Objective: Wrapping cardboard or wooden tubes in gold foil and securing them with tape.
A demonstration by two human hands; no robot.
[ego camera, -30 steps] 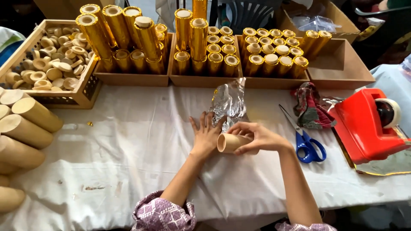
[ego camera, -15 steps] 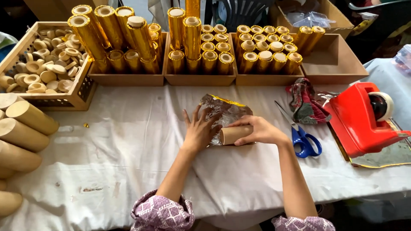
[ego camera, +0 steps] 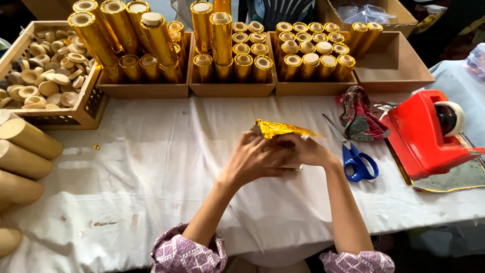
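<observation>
Head view, and I'm reading it remotely: both hands meet at the middle of the white cloth (ego camera: 151,167).

— What are the fingers doing?

— My left hand (ego camera: 255,162) is curled over the top of a small piece, fingers narrow and wrapped down around it. My right hand (ego camera: 305,150) closes in from the other side, fingers bent inward and pinching. A sheet of gold foil (ego camera: 283,129) pokes out just beyond the fingertips, crumpled to a point, so I judge both hands are gripping the foil against something inside. What that core is, I cannot tell; the hands hide it.

— Why held so tight together?

— Foil springs open, I'd say, so pressing from both sides keeps it snug.

— What's around the fingers?

— Just beside the right hand's knuckles lie blue-handled scissors (ego camera: 356,159), blades pointing away from me. Past them sits a patterned rag (ego camera: 359,119), then a red tape dispenser (ego camera: 424,134) resting on a gold sheet, well out from the right hand. Beyond the fingertips stand cardboard trays (ego camera: 232,90) packed with upright gold-wrapped tubes (ego camera: 222,35). Far out from the left hand, plain cardboard tubes (ego camera: 25,151) lie on their sides, with a crate of small wooden caps (ego camera: 45,83) above them.
</observation>
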